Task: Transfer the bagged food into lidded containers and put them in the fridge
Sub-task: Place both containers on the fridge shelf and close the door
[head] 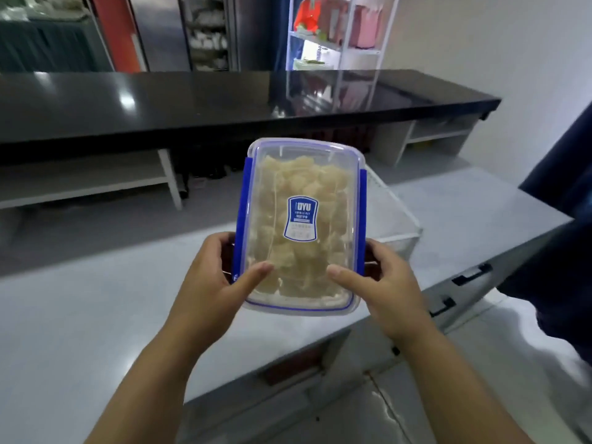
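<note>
Clear plastic container: lid on, blue side clips folded down, held in the air above the grey counter and touching nothing but the hands.
Contents: pale, lumpy food pieces fill it almost to the lid.
Left hand: clamped on the near left corner, with the thumb flat on the lid and the fingers wrapped round the side.
Right hand: mirrors it on the near right corner, thumb on the lid.
Hands together: apart, with the box's width between them; the thumb tips point at each other across the lid.
Long axis: runs straight away from the person, so both hands grip the near short end and the far part hangs out unsupported. Neither hand is nearer.
Step, as judged: filling and closing look finished; carrying to the fridge comes next.
Fridge: none can be picked out for certain.
Behind the box: another clear tub sits on the counter.
</note>
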